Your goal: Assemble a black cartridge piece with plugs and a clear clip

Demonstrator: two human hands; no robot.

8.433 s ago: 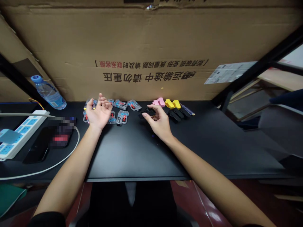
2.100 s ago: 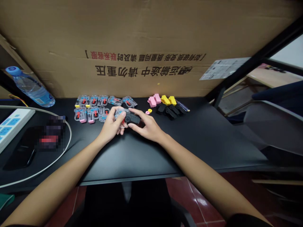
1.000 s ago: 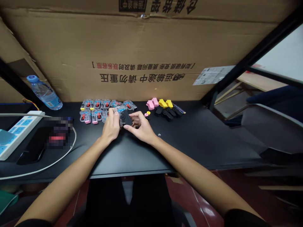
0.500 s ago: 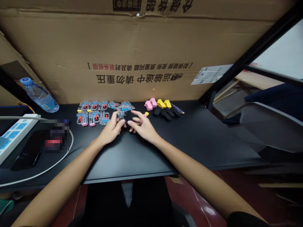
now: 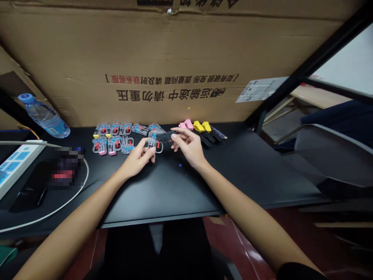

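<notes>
My left hand (image 5: 136,158) grips a clear plastic casing (image 5: 154,144) with red and blue inner parts between its fingers and thumb. A black plastic part (image 5: 166,137) lies just beyond it, touching or nearly touching the casing. My right hand (image 5: 188,146) pinches that part's right end with thumb and fingertips. Several similar clear casings (image 5: 112,140) stand in rows to the left of my hands. To the right are pink plastic pieces (image 5: 186,124), yellow pieces (image 5: 200,126), black clips (image 5: 206,139) and a small screwdriver (image 5: 218,133).
The parts lie on a black desk (image 5: 163,194), backed by a large cardboard box (image 5: 175,66). At the left are a water bottle (image 5: 45,121), a white power strip (image 5: 17,165), a phone (image 5: 27,190), a pixelated object (image 5: 64,169) and a white cable (image 5: 72,202).
My hands have drawn apart, with the right hand moving to the right. The black part now sits beside the clear casing rather than against it. The camera view has shifted slightly.
</notes>
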